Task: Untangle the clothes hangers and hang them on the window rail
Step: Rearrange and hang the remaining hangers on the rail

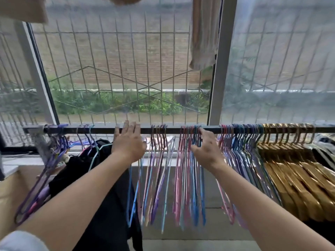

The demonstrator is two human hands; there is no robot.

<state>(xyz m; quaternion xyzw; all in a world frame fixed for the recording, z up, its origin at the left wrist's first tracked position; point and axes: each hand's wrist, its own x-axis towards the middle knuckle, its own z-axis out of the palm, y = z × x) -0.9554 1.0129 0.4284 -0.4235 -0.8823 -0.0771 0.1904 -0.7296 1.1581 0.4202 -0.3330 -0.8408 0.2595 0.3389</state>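
Observation:
A dark window rail (174, 130) runs across the view below the barred window. Several thin coloured wire hangers hang from it in bunches: a purple bunch (54, 153) at the far left, a mixed bunch (159, 160) in the middle, a pink and blue bunch (190, 169) beside it, and a dense row (241, 142) further right. My left hand (127, 142) reaches up to the rail with fingers straight, fingertips on it. My right hand (206, 149) touches the hooks of the pink and blue bunch, with its fingers hidden among them.
Several golden hangers (290, 160) fill the right end of the rail. A black garment (94, 174) hangs under the left part. A beige cloth (203, 33) hangs above by the white window post (223, 60). A cardboard box (10, 192) sits low left.

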